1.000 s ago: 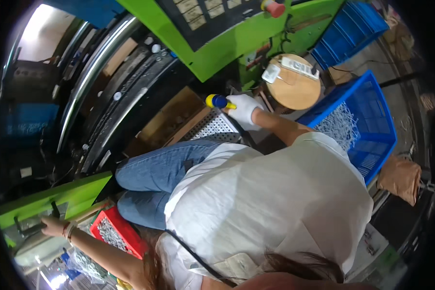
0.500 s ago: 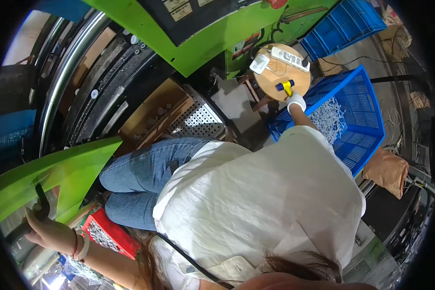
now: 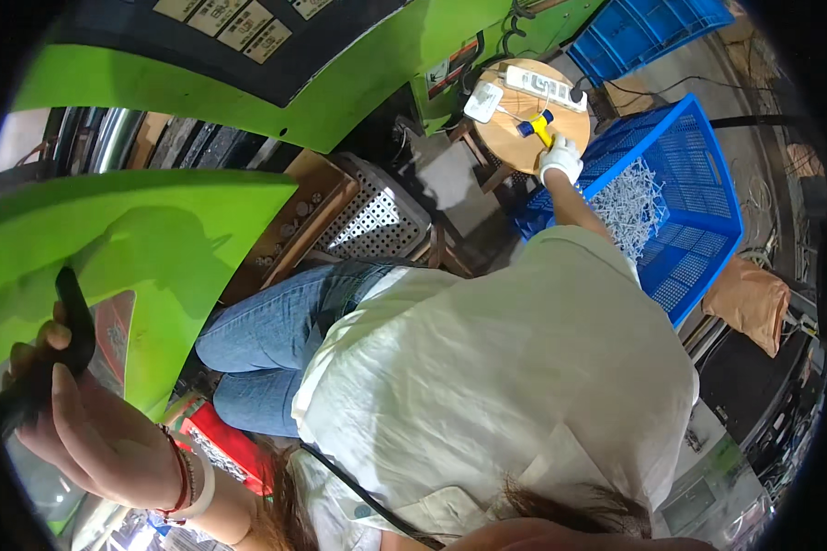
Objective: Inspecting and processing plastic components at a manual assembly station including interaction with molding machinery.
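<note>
My left hand (image 3: 92,422), bare with bracelets at the wrist, is shut on a black handle (image 3: 69,321) on a green machine door (image 3: 156,239) at the left. My right hand (image 3: 560,158), in a white glove, reaches far forward and holds a yellow and blue tool (image 3: 538,127) over a round wooden stool (image 3: 510,147). A white power strip (image 3: 547,87) lies on the stool. Beside the right arm stands a blue crate (image 3: 698,211) holding a heap of small white parts (image 3: 629,197). My white shirt and blue jeans fill the middle.
A perforated metal chute (image 3: 377,216) sits under the green machine body (image 3: 340,92). A red crate (image 3: 225,441) lies by my legs, a brown bag (image 3: 749,298) right of the blue crate, and a second blue crate (image 3: 643,28) at the top.
My right hand carried the tool from the perforated chute over to the round stool. The green door, with my left hand on its handle, has come further into view toward the right.
</note>
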The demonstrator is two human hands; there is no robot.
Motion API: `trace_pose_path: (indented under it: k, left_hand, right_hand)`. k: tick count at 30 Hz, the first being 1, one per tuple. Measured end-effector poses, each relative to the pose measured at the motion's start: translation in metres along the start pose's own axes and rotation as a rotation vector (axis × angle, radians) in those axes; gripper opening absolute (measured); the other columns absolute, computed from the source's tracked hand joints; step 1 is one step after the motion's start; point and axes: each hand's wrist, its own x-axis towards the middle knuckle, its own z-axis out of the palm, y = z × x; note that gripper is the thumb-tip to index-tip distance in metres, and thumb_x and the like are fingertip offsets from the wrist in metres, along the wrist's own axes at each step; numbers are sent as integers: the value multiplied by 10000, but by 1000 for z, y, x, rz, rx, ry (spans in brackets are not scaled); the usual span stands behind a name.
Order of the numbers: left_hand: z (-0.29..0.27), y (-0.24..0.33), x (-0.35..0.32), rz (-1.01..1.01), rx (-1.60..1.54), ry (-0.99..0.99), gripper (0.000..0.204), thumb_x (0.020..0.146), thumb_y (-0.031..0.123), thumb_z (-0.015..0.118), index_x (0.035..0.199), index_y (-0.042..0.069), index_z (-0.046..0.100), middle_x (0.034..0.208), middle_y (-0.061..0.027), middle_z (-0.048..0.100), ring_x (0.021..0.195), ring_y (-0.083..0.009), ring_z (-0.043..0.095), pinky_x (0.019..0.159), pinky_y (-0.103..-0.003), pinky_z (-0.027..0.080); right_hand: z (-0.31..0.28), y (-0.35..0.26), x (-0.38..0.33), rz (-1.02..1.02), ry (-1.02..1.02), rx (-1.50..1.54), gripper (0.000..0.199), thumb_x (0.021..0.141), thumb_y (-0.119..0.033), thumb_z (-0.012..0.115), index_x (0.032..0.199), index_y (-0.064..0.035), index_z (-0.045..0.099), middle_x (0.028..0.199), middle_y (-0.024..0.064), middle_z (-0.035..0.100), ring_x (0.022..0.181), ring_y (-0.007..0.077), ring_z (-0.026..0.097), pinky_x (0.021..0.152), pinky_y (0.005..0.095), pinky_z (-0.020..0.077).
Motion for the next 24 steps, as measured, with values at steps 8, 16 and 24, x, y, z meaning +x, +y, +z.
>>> trace_pose_path:
  k: [8, 16, 24]
  left_hand:
    - [22, -1, 25, -170, -609, 32, 335, 913, -80, 390, 1245, -107, 429, 1223, -245, 518, 1191, -332, 503, 1080, -465, 365]
    - [14, -6, -27, -293, -560, 25, 621, 876, -37, 469, 1440, 30, 218, 1374, -188, 405, 1297, -290, 387, 1071, -438, 326]
    - [-57, -57, -227, -1053, -20, 29, 365, 880, -36, 507, 1242, 12, 501, 1185, -121, 572, 1145, -206, 535, 983, -328, 405]
  right_hand:
    - [12, -52, -98, -657, -8, 175, 150, 747, -128, 586, 885, -161, 636, 867, 102, 603, 842, 302, 591, 763, 405, 474]
    - [24, -247, -188, -1119, -676, 173, 216, 803, -156, 574, 1007, -114, 630, 1067, 143, 636, 1052, 342, 579, 920, 413, 458]
    - [37, -330, -244, -1290, -811, 89, 335, 830, -247, 495, 1109, -119, 632, 1070, 188, 639, 1026, 351, 594, 896, 413, 464]
